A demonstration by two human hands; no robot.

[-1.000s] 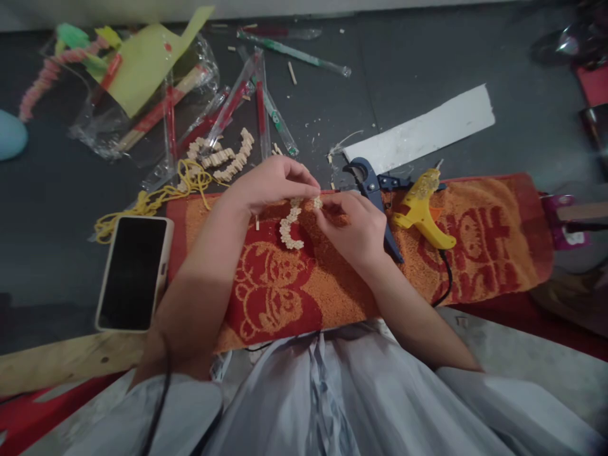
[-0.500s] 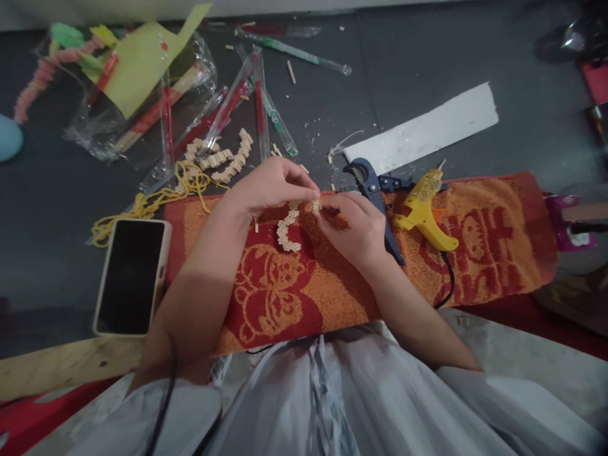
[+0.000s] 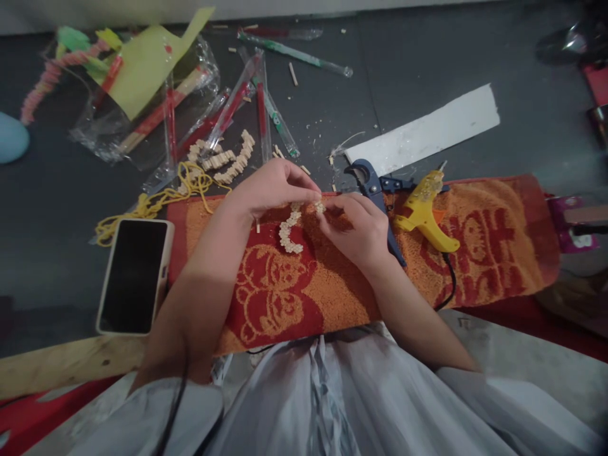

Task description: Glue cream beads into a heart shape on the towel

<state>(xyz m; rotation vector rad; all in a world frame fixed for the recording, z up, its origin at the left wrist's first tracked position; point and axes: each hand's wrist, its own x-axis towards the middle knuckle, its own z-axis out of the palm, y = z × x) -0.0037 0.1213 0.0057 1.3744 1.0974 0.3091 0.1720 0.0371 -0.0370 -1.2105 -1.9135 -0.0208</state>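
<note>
Over the orange-and-red towel [image 3: 342, 304], my left hand [image 3: 275, 187] and my right hand [image 3: 358, 225] meet, fingertips pinched together. Between them is a small pale cluster of wooden stick pieces [image 3: 320, 207], partly covered by the fingers. A curved strip of joined wooden pieces [image 3: 289, 233] lies on the towel just below my left hand. To the right of my right hand are a blue-handled cutter [image 3: 368, 180] and a yellow glue gun [image 3: 425, 215] with a black cord. A short loose stick [image 3: 258, 225] rests by my left wrist.
At left lie a phone [image 3: 135, 275] and tangled yellow string [image 3: 147, 209]. Beyond are more wooden-piece strips [image 3: 237, 158], plastic-wrapped red and green sticks [image 3: 261, 107], and yellow paper [image 3: 147, 69]. A white board strip [image 3: 427, 130] lies behind the cutter, a blue balloon-like object [image 3: 12, 138] far left.
The whole view shifts very slightly. Both hands stay together, and the small cluster between the fingertips appears slightly turned.
</note>
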